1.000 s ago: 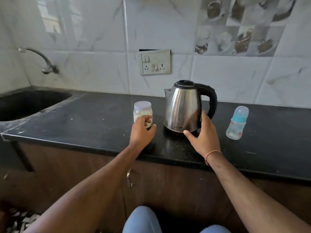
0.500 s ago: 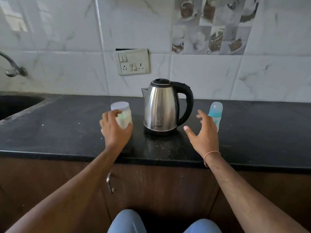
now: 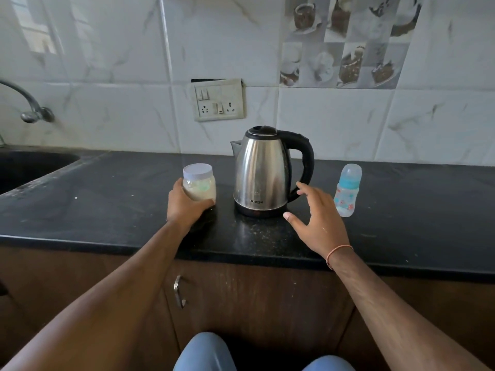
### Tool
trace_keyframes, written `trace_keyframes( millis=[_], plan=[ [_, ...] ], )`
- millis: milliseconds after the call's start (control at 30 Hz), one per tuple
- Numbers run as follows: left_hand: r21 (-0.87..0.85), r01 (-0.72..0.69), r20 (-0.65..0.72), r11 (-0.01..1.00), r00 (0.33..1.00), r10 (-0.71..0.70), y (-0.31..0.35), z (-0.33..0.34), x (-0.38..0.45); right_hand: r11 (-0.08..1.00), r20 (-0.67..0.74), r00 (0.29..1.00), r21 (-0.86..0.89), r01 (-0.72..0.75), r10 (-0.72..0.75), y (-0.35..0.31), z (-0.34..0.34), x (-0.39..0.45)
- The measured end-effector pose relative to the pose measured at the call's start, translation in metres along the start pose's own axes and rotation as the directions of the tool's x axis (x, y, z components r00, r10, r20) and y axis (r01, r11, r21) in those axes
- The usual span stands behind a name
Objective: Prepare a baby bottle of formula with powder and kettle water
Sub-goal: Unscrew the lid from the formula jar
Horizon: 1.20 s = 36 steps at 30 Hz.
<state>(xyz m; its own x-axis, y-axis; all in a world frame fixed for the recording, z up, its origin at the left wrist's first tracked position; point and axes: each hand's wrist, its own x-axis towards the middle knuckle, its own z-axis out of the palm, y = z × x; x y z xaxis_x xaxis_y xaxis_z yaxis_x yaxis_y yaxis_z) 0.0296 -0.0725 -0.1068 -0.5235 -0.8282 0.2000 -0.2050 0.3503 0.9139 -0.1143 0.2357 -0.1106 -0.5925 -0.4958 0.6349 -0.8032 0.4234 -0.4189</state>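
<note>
Lowered onto counter [image 3: 107, 199], left hand [image 3: 184, 207] grips seemingly powder-filled jar [image 3: 199, 184].

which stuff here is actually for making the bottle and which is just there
For the job:
- powder jar, lid on, gripped by the left hand
- kettle, lid shut
- baby bottle, cap on, standing right of the kettle
- right hand, open, over the counter between kettle and bottle

Just there:
- sink
- tap
- wall socket plate
- cabinet handle

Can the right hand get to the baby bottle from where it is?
Probably yes. The right hand is open beside the baby bottle, with only bare counter between them; the kettle stands on its other side.
</note>
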Motion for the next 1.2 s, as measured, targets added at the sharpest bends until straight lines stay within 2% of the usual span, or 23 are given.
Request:
trace_keyframes(
  millis=[133, 267, 433, 567, 667, 900, 1200],
  plan=[
    [0.09, -0.021, 0.114, 0.996, 0.993, 0.011, -0.002, -0.001, -0.006, 0.999, 0.016, 1.0, 0.048, -0.017, 0.016, 0.001, 0.0, 0.0],
    [0.116, -0.137, 0.241, 0.984, 0.965, 0.106, 0.005, 0.001, -0.029, 0.995, 0.089, 0.996, 0.098, -0.025, 0.016, -0.001, 0.001, -0.002],
    [0.116, -0.286, 0.406, 0.951, 0.888, 0.217, 0.013, 0.013, -0.057, 0.984, 0.276, 0.961, 0.17, -0.044, -0.005, -0.008, 0.004, -0.001],
    [0.098, -0.401, 0.501, 0.911, 0.81, 0.303, 0.025, 0.027, -0.078, 0.968, 0.345, 0.939, 0.239, -0.081, -0.007, -0.018, 0.006, 0.001],
    [0.066, -0.46, 0.532, 0.886, 0.767, 0.359, 0.032, 0.043, -0.088, 0.944, 0.372, 0.928, 0.301, -0.137, 0.016, -0.019, 0.007, 0.003],
    [0.012, -0.503, 0.515, 0.864, 0.743, 0.426, 0.034, 0.047, -0.091, 0.898, 0.399, 0.912, 0.363, -0.25, 0.093, -0.01, 0.008, 0.006],
    [0.006, -0.512, 0.609, 0.859, 0.683, 0.403, 0.042, 0.056, -0.073, 0.884, 0.39, 0.907, 0.353, -0.307, 0.159, -0.013, 0.01, 0.01]
  ],
)
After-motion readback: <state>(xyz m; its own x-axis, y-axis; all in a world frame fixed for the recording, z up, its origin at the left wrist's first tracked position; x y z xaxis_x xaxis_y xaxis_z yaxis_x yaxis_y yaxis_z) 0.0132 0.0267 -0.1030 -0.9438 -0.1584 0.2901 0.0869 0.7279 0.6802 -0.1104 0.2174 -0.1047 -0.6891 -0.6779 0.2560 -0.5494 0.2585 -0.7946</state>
